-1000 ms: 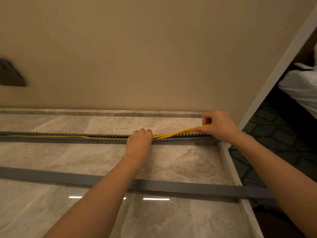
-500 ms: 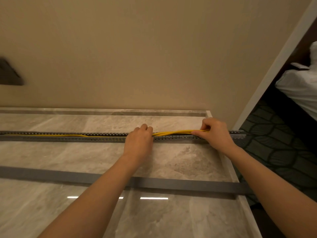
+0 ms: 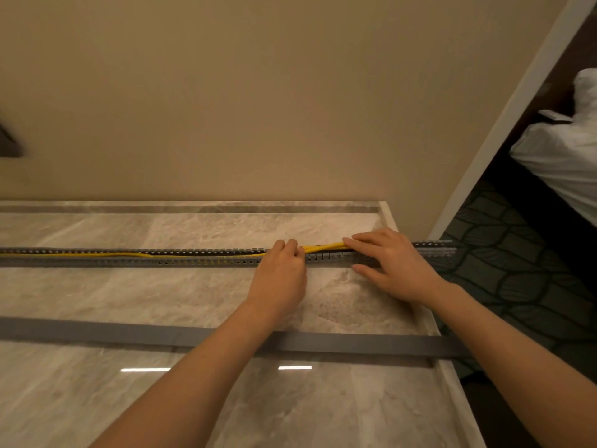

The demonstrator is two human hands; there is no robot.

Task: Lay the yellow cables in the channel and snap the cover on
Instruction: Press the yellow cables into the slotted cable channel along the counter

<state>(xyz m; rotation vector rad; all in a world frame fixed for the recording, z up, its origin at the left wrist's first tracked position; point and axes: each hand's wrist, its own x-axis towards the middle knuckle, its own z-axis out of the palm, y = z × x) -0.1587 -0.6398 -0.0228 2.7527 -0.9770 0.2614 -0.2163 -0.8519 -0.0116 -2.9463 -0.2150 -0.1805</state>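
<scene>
- slotted grey channel (image 3: 129, 261) runs along the marble worktop (image 3: 97, 292) near its back edge; yellow cables (image 3: 80, 254) lie inside it
- left hand (image 3: 279, 276) curled, fingertips pressing the cables down
- right hand (image 3: 394, 263) splayed flat, loose fingers resting over channel and cables at the right edge
- grey cover (image 3: 97, 331) lies apart, nearer the front

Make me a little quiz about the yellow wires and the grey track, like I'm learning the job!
1. True or false: the grey cover is already snapped on the channel.
2. Which hand lies flat with fingers spread? A) left hand B) right hand
3. Fill in: between the two hands, the yellow cables sit ____ the channel's top edge.

Key: 1. False, it lies on the marble counter, nearer the person. 2. B. 3. Above.
</scene>
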